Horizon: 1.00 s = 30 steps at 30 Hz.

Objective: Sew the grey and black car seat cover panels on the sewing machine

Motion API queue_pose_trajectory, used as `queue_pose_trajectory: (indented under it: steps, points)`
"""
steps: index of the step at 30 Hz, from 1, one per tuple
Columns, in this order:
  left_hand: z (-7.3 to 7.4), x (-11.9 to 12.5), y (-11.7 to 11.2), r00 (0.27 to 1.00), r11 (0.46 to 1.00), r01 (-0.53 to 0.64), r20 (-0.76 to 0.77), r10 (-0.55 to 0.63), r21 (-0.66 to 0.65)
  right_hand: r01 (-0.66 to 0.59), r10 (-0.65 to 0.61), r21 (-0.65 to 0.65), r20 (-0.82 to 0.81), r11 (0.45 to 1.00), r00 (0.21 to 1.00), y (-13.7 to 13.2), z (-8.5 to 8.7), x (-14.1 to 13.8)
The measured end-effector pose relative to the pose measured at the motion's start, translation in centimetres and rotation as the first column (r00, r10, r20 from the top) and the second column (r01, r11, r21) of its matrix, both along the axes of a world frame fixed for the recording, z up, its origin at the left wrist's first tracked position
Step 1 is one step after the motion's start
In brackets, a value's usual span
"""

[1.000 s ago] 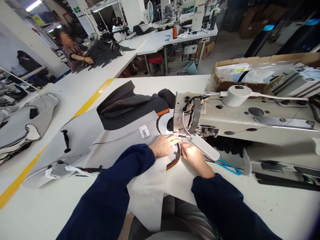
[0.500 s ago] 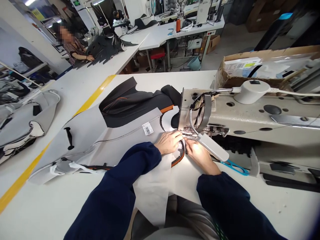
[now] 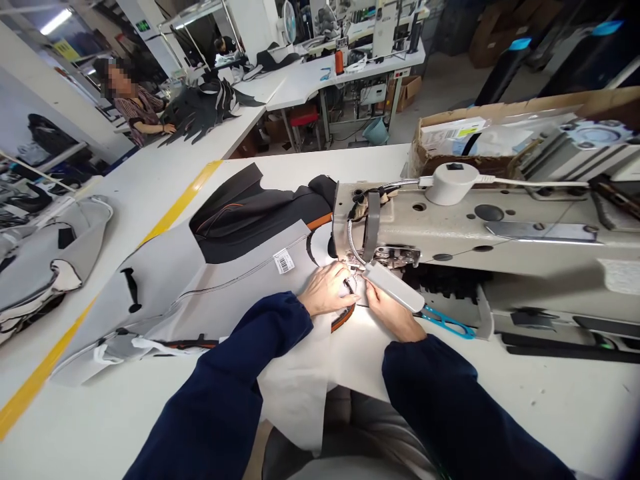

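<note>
Left hand (image 3: pixel 326 291): thumb newly spread wide, on grey fabric (image 3: pixel 220 303)
Right hand (image 3: pixel 395 315): can't tell grip
Sewing machine (image 3: pixel 445 230): uneven pull could pucker fabric

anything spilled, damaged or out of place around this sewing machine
Only something minor: a few tiny pale specks lie on the white tabletop, right of the navy-blue right sleeve; they look like stray debris, too small to identify. The light-grey fabric panel under the bare left hand shows no obvious damage.

Bare R hand (image 3: pixel 393 319) partly hidden behind grey-white plastic lamp (image 3: pixel 395 287), grip unclear. Beige metal sewing machine (image 3: pixel 440 230) cut by R edge. Print on white barcode label (image 3: pixel 283 262) too sm. to read.
</note>
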State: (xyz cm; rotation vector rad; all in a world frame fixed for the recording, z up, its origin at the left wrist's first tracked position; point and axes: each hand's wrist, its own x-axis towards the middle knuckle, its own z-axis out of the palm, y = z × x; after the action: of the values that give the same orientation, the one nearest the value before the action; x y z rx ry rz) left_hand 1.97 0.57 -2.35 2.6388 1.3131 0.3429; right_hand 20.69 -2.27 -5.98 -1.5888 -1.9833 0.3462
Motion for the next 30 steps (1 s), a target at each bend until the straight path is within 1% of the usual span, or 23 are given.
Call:
queue_pose_trajectory:
  steps: [4, 6, 8, 13, 17, 22, 26, 30]
  points:
    - [0.0, 0.0, -0.6, 0.998, 0.999, -0.027, -0.063, 0.029, 0.031, -0.076, 0.076, -0.004, 0.079, 0.997, 0.994, -0.5, 0.5, -0.1]
    - [0.1, 0.0, -0.8, 0.996, 0.999, -0.036, -0.083, 0.039, 0.041, -0.123, 0.121, 0.01, 0.117, 0.992, 0.986, -0.5, 0.5, -0.1]
    - [0.1, 0.0, -0.7, 0.996, 0.998, -0.036, -0.083, 0.04, 0.05, -0.14, 0.135, 0.029, 0.136, 0.99, 0.981, -0.5, 0.3, -0.1]
    - [0.2, 0.1, -0.2, 0.997, 0.996, -0.038, -0.069, 0.043, 0.083, -0.137, 0.128, 0.041, 0.17, 0.99, 0.977, -0.2, -0.7, -0.1]
    - [0.4, 0.5, 0.0, 0.995, 0.997, -0.046, -0.088, 0.052, 0.067, -0.132, 0.121, 0.046, 0.196, 0.99, 0.973, -0.1, -0.9, -0.2]
    - [0.9, 1.3, -1.1, 0.988, 0.991, -0.13, -0.082, 0.133, 0.043, -0.067, 0.054, 0.046, 0.236, 0.997, 0.97, 0.0, -0.6, -0.2]
    - [0.6, 1.7, -2.3, 0.985, 0.986, -0.165, -0.037, 0.166, 0.033, -0.111, 0.092, 0.059, 0.256, 0.992, 0.962, 0.3, -1.0, -0.1]
    - [0.1, 1.9, -2.5, 0.98, 0.98, -0.2, 0.018, 0.199, 0.022, -0.143, 0.132, 0.046, 0.188, 0.989, 0.973, 0.5, -1.7, 0.1]
